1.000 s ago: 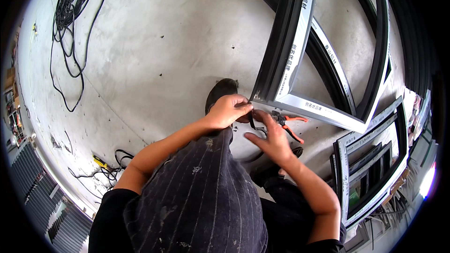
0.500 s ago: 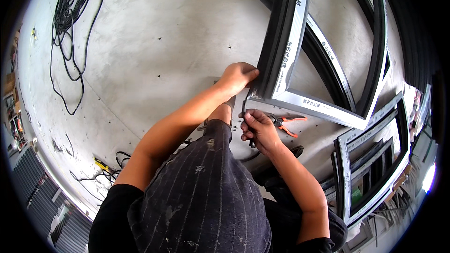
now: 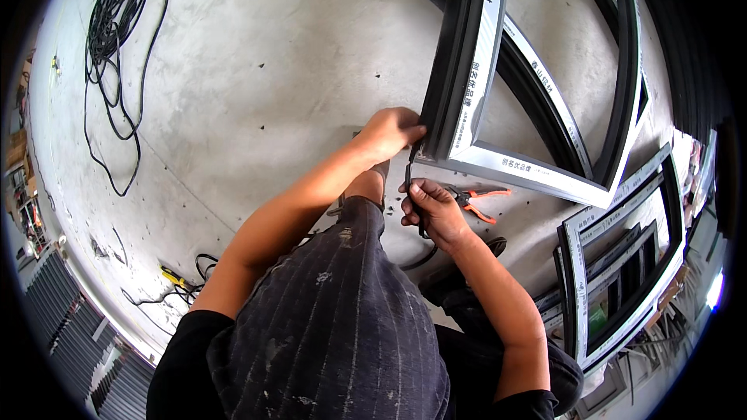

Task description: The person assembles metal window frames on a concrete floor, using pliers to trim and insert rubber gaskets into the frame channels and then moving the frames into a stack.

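Black strip (image 3: 408, 174) is at the lower-left corner of the big frame (image 3: 529, 173), running from there down into the right hand (image 3: 438, 206). Right grip: clenched on the strip, thumb over curled fingers, a bit of strip showing below them. Left hand (image 3: 389, 134): fingers bent against the outer edge of the frame's left side, just above the corner; from my end I can't tell whether that grip is pinching anything or only resting there. Versus one second ago: both hands were close together below the corner; now I see the left one up along the frame's side and the right one alone on the strip, which runs straighter. Versus half a second ago, I see little change in either hand. Orange-handled pliers (image 3: 471, 200) lie on the floor (image 3: 296, 93) just right of the right hand. Farther right I've got a second frame (image 3: 580, 288). Far left: a yellow-and-black tool (image 3: 173, 276) on the floor, and a black cable (image 3: 117, 23) in a loose coil at upper left.
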`<action>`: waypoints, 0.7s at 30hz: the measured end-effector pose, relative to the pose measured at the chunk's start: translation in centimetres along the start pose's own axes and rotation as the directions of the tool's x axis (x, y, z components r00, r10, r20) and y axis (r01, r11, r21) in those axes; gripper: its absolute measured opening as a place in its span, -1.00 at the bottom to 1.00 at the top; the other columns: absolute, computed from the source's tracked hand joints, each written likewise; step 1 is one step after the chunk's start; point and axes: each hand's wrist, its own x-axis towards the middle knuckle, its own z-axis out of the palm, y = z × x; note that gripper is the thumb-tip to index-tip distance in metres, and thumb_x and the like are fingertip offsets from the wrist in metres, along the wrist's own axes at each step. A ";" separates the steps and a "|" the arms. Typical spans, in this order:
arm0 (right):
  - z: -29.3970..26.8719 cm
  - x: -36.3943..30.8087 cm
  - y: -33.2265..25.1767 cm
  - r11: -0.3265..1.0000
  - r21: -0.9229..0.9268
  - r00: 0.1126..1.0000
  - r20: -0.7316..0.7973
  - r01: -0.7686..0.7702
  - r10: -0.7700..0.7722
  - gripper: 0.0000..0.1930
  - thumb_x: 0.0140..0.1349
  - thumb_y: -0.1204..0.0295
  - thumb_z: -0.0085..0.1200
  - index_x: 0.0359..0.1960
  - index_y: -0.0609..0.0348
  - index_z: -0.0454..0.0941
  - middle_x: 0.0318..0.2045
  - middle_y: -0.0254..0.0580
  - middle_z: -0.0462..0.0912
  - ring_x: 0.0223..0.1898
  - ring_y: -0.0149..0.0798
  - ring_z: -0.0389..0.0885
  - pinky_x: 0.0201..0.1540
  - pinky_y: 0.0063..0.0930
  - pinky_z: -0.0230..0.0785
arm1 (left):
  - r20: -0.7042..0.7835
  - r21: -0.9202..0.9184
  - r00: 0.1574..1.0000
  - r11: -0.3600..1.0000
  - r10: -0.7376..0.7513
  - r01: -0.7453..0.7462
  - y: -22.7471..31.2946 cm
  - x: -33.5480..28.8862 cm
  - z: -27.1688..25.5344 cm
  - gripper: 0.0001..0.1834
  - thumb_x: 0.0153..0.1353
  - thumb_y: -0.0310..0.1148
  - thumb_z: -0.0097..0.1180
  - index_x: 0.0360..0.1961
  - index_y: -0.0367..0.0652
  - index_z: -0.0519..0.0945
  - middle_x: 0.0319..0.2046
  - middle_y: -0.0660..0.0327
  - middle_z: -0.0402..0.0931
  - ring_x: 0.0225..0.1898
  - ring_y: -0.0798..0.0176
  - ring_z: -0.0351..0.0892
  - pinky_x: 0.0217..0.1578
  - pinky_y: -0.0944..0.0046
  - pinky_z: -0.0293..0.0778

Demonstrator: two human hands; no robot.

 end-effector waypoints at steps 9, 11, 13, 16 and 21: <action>-0.6 0.5 0.6 0.997 -0.065 0.999 -0.030 0.043 -0.045 -0.77 0.37 0.29 -0.02 -0.16 0.19 0.52 -0.51 -0.33 0.53 -0.55 -0.48 0.47 -0.32 -0.50 0.49 | 0.048 0.087 0.999 0.996 0.022 -0.026 -1.0 -0.5 -0.2 -0.77 0.10 -0.31 0.20 -0.33 -0.28 0.61 -0.46 -0.05 0.59 -0.38 -0.06 0.59 -0.32 0.09 0.44; -0.6 0.5 0.7 0.993 -0.098 0.996 -0.062 0.062 -0.068 -0.78 0.37 0.30 -0.02 -0.15 0.20 0.52 -0.51 -0.33 0.54 -0.53 -0.49 0.48 -0.34 -0.52 0.49 | 0.045 0.110 0.999 0.993 0.024 -0.029 -1.1 -0.9 -0.1 -0.77 0.10 -0.32 0.21 -0.33 -0.29 0.62 -0.46 -0.04 0.59 -0.38 -0.04 0.60 -0.32 0.10 0.45; -0.7 0.7 0.8 0.988 -0.134 0.992 -0.097 0.073 -0.086 -0.79 0.37 0.33 -0.02 -0.15 0.22 0.52 -0.49 -0.32 0.54 -0.51 -0.49 0.49 -0.36 -0.54 0.49 | -0.039 0.249 0.993 0.964 0.110 -0.097 -0.9 -1.3 0.4 -0.77 0.10 -0.31 0.21 -0.33 -0.29 0.62 -0.46 -0.04 0.60 -0.39 -0.02 0.60 -0.33 0.11 0.45; -0.7 0.6 0.9 0.976 -0.191 0.979 -0.149 0.107 -0.137 -0.79 0.37 0.35 -0.03 -0.13 0.25 0.50 -0.47 -0.31 0.54 -0.48 -0.50 0.50 -0.38 -0.56 0.50 | 0.033 0.165 0.995 0.981 0.099 -0.103 -1.1 -1.5 -0.2 -0.78 0.07 -0.33 0.22 -0.34 -0.29 0.62 -0.46 -0.04 0.59 -0.39 -0.04 0.60 -0.33 0.11 0.45; -0.3 1.0 1.2 0.953 -0.267 0.963 -0.184 0.146 -0.199 -0.78 0.37 0.38 -0.03 -0.11 0.28 0.49 -0.46 -0.30 0.55 -0.48 -0.51 0.50 -0.40 -0.58 0.50 | -0.005 0.366 0.993 0.924 0.121 -0.111 -0.1 -2.5 0.3 -0.77 0.09 -0.40 0.24 -0.30 -0.36 0.60 -0.48 0.07 0.61 -0.41 0.22 0.58 -0.32 0.23 0.46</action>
